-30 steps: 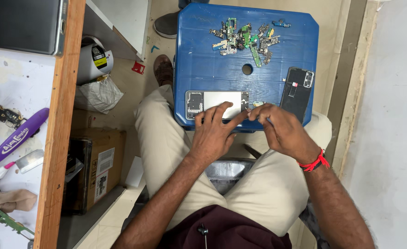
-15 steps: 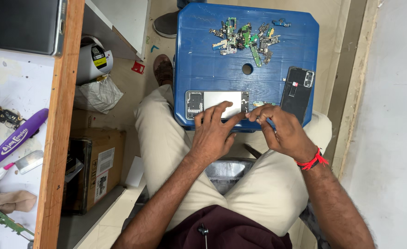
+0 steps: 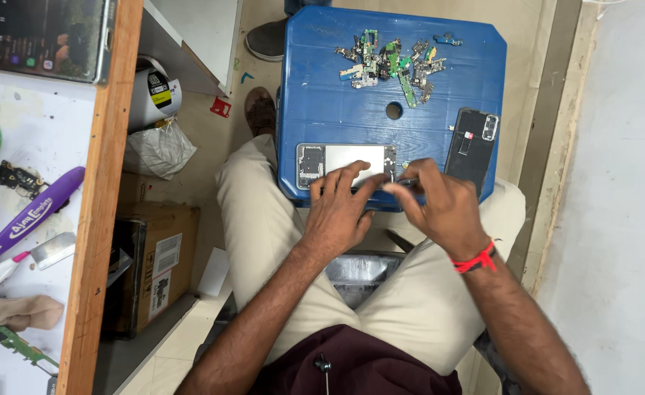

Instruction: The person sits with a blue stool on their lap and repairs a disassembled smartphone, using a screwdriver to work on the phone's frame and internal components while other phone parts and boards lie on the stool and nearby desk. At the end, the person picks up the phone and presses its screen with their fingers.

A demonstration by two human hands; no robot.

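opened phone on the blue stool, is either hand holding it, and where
The left hand presses the opened phone at its near edge. The right hand pinches a thin tool at the phone's right end.

The left hand [image 3: 341,212] covered the near edge of the opened phone [image 3: 346,162], and the right hand [image 3: 439,208] hid its right end, so whatever the blurred fingertips [image 3: 395,184] pinched there could not be made out. The heap of small circuit boards [image 3: 390,64] on the far part of the blue stool [image 3: 337,110] was too small to tell piece by piece. The tablet [image 3: 41,36] at far left was cut off by the picture's edge, as was the purple tool [image 3: 23,219].
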